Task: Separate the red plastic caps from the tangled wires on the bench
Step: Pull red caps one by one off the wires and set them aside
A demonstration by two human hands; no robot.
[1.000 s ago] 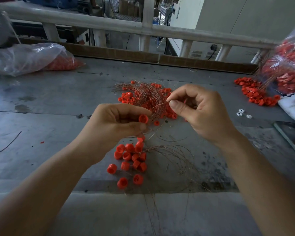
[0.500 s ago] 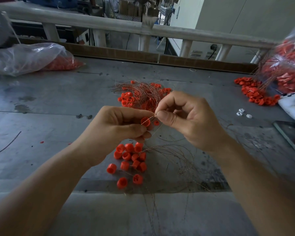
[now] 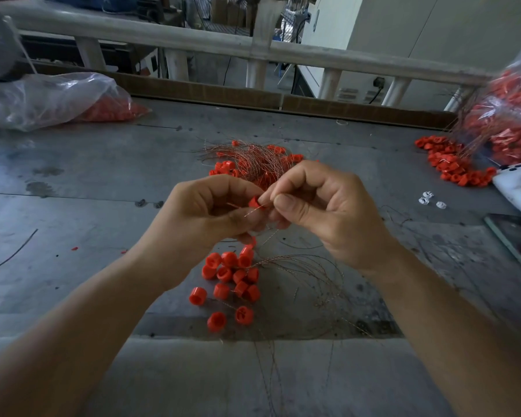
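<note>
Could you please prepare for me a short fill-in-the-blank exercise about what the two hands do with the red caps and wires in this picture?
1. The left hand grips one small plastic ____.
2. The right hand pinches at the thin copper ____ that sticks out of it.
3. The freed caps lying on the bench below the hands are all ____.

Missing words: cap; wire; red.
</note>
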